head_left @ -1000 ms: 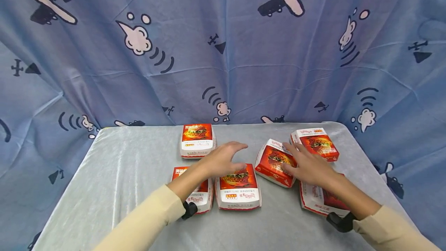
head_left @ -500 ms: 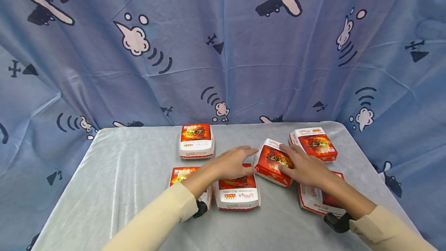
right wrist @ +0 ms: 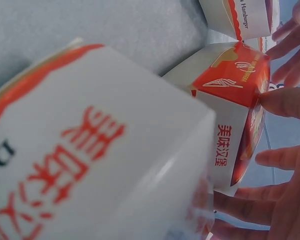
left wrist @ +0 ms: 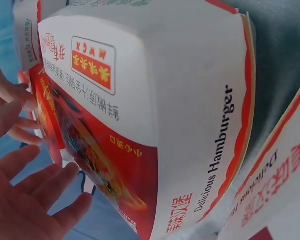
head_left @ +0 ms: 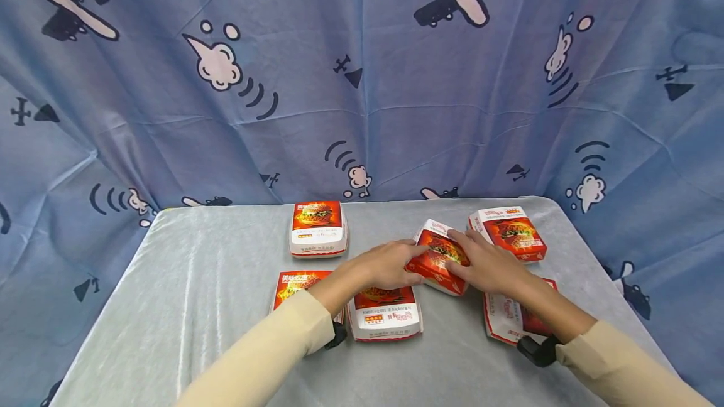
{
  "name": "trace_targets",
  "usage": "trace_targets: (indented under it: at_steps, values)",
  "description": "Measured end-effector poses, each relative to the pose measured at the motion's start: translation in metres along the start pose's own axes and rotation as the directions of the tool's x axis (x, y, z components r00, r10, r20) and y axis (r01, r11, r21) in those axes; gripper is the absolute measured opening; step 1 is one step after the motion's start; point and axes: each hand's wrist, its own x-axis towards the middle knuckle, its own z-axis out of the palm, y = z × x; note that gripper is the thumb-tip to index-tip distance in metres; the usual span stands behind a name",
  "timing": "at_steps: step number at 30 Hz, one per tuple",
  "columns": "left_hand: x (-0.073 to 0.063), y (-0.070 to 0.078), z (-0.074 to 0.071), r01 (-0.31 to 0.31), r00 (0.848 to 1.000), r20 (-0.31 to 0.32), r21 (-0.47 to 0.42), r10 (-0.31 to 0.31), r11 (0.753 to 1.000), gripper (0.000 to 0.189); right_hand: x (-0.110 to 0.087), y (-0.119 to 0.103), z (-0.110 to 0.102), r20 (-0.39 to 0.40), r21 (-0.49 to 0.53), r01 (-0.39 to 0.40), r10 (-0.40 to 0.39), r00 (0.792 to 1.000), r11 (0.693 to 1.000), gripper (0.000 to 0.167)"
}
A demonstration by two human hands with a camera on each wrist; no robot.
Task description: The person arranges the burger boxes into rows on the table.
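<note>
A red and white hamburger box (head_left: pixel 434 262) lies turned at an angle between my hands, right of the table's middle. My right hand (head_left: pixel 488 264) grips it from the right, thumb at the near edge and fingers over the far side. From the left, my left hand (head_left: pixel 389 265) reaches to the same box with fingers extended, the fingertips at its left edge. Beneath the left hand sits another hamburger box (head_left: pixel 386 322), which fills much of the left wrist view. In the right wrist view the gripped box (right wrist: pixel 227 100) shows its red side, partly behind a nearer box.
One hamburger box (head_left: pixel 318 237) stands at the back, and another (head_left: pixel 300 281) is half covered by the left forearm. At right lie a back box (head_left: pixel 511 234) and a front box (head_left: pixel 506 319) under the right forearm. A patterned blue curtain (head_left: pixel 305 80) hangs behind the grey-covered table (head_left: pixel 198 269).
My left hand has moved right, up to the angled box. The right hand has shifted slightly left, and the angled box has moved a little left with it.
</note>
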Motion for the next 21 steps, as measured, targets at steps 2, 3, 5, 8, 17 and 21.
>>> trace_targets:
  at_steps: [2,3,5,8,17,21]
  values:
    - [0.001,0.000,0.000,-0.004,1.000,0.002,0.000,0.004,1.000,0.063,0.002,0.000,0.000,-0.007,0.006,0.011,-0.011,1.000,1.000,0.071]
    - [0.002,0.000,0.000,-0.007,1.000,0.003,0.000,0.007,1.000,0.063,0.003,0.000,0.000,-0.009,0.007,0.016,-0.016,1.000,1.000,0.070]
    - [0.003,-0.001,0.000,-0.004,1.000,0.008,-0.001,0.004,1.000,0.063,0.005,0.000,-0.001,-0.003,0.009,0.024,-0.024,1.000,1.000,0.070]
    - [0.005,-0.002,0.000,0.016,1.000,0.024,0.008,-0.017,1.000,0.063,0.009,-0.001,-0.002,0.015,0.002,0.035,-0.035,0.999,0.999,0.070]
    - [0.003,-0.004,-0.005,0.082,0.995,0.052,0.022,-0.084,0.996,0.061,0.022,-0.005,-0.005,0.054,-0.010,0.058,-0.057,0.997,0.998,0.070]
    - [0.001,-0.006,-0.007,0.095,0.994,0.044,0.030,-0.096,0.995,0.061,0.029,-0.009,-0.006,0.077,-0.020,0.057,-0.056,0.996,0.998,0.071]
